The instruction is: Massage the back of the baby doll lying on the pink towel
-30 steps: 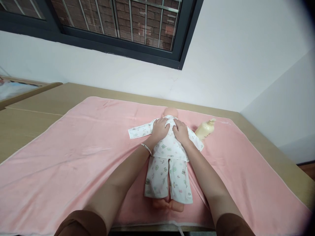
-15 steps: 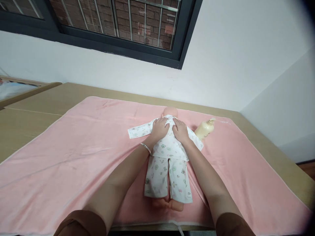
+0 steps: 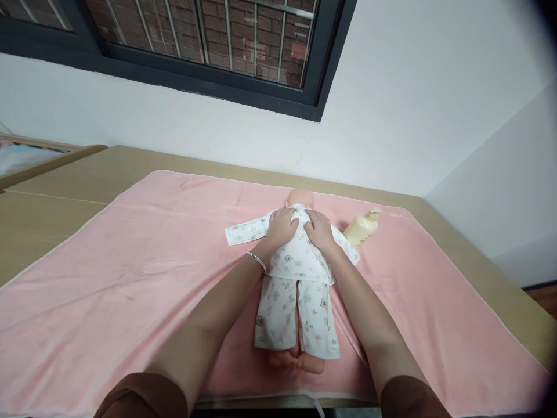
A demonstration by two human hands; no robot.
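A baby doll (image 3: 300,264) in a white printed top and trousers lies on a pink blanket (image 3: 130,278), its head at the far end and its feet towards me. It seems to be face down, though its face is hidden. My left hand (image 3: 282,227) rests flat on the upper left of its back, fingers stretched out. On the upper right of the back lies my right hand (image 3: 319,230), likewise flat with fingers extended. Beside the doll's right-hand sleeve, a pale yellow pump bottle (image 3: 362,227) lies tilted on the blanket.
The blanket covers much of a wooden table (image 3: 82,174) set against a white wall (image 3: 391,104). Above it is a dark-framed window (image 3: 209,81) with bars. At the far left stands a wooden-edged tray or crib (image 3: 56,165) with light cloth.
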